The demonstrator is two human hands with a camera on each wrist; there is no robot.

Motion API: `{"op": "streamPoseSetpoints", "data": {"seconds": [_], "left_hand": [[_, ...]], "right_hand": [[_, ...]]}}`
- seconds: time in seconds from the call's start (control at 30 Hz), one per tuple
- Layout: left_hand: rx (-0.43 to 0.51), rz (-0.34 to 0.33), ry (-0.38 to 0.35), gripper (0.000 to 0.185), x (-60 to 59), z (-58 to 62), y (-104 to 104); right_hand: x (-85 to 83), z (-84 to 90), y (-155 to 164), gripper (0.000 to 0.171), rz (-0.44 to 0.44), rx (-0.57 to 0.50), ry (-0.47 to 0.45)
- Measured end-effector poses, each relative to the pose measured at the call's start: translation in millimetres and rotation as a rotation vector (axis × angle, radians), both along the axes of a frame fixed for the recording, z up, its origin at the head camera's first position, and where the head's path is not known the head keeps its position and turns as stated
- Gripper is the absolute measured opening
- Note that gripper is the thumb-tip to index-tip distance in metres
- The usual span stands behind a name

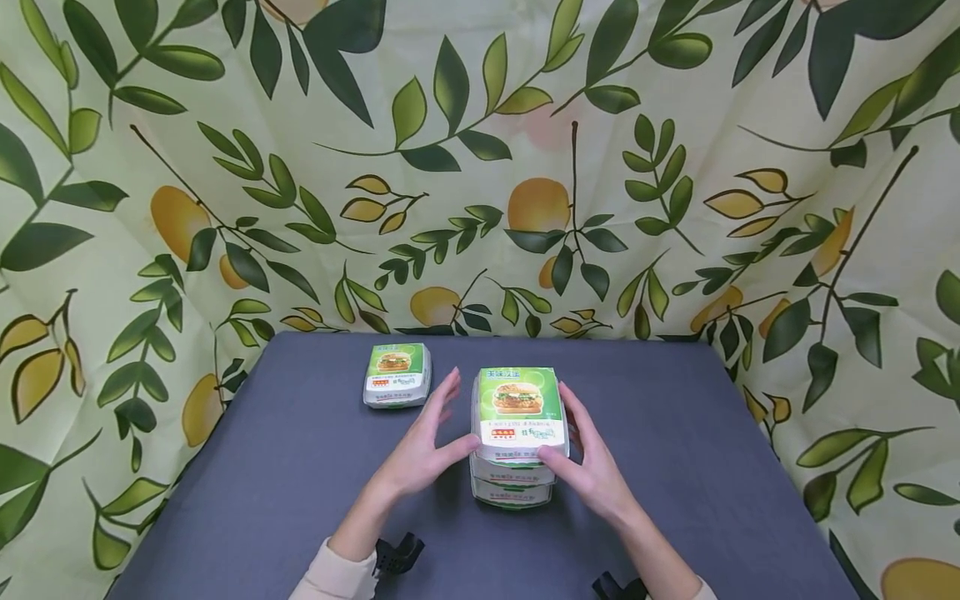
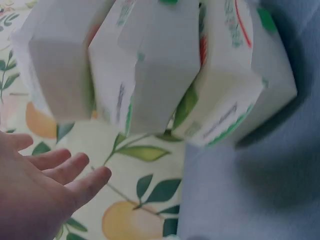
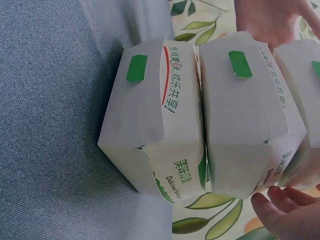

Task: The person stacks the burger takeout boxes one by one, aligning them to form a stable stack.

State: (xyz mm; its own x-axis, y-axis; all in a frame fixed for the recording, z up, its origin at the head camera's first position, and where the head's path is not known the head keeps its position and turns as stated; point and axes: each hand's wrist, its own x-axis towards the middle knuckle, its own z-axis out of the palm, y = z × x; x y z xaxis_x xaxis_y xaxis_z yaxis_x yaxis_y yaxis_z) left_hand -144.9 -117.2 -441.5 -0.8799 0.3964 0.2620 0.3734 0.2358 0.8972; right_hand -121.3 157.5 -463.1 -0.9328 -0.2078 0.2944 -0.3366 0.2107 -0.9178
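Three white-and-green burger boxes stand in a stack, with a burger picture on the lid of the top box [image 1: 519, 407]. Below it are the middle box [image 1: 514, 475] and the bottom box [image 1: 512, 496]. My left hand [image 1: 423, 454] is beside the stack's left side, fingers spread and thumb right at the top box's front left corner. In the left wrist view its fingers [image 2: 70, 167] are apart from the boxes. My right hand [image 1: 592, 462] lies along the right side, thumb at the front right corner. The right wrist view shows its fingertips [image 3: 277, 200] close against the upper boxes.
Another burger box [image 1: 397, 377] of the same kind lies alone at the back left of the dark blue tabletop [image 1: 300, 467]. A leaf-and-fruit patterned cloth [image 1: 480, 183] hangs behind the table and at its sides.
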Motion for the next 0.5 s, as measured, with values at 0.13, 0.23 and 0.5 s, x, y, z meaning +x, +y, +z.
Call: {"op": "streamPoseSetpoints", "data": {"seconds": [0.13, 0.23, 0.5], "left_hand": [[-0.009, 0.026, 0.022, 0.078, -2.9, 2.9, -12.8], [-0.022, 0.046, 0.039, 0.070, -5.3, 4.7, -20.6], [-0.064, 0.183, 0.030, 0.051, -15.1, 5.0, -32.1]], "right_hand": [[0.4, 0.0, 0.4, 0.088, -0.003, 0.001, -0.002], [0.4, 0.7, 0.6, 0.088, -0.004, 0.001, -0.004], [0.6, 1.6, -0.4, 0.088, 0.001, -0.004, -0.007]]}}
